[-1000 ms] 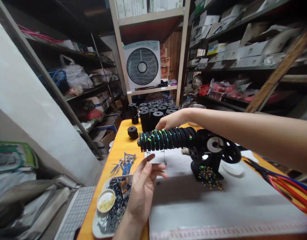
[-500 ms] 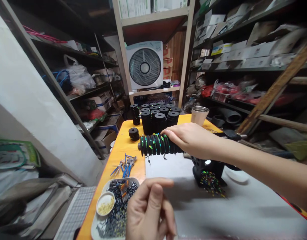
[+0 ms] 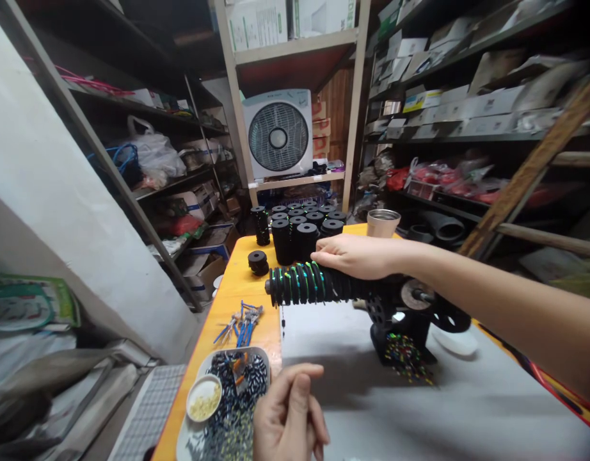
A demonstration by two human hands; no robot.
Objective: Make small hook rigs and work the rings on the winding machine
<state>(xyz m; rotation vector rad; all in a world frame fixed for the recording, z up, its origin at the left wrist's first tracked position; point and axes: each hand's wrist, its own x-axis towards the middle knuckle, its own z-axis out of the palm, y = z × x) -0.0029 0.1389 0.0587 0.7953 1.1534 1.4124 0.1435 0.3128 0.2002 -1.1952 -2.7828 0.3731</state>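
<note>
Cluttered shelves ring an orange table (image 3: 237, 288). On it, the right hand (image 3: 357, 256) lies spread, palm down, on a row of black spools (image 3: 307, 283) on a winder (image 3: 400, 320). The left hand (image 3: 288, 416), near the spools, looks loosely curled; I cannot tell whether it holds anything. Pressing sideways could slide spools off the open end.

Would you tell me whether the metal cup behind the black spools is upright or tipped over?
Upright: the metal cup stands on the table with its open rim facing up.
</note>
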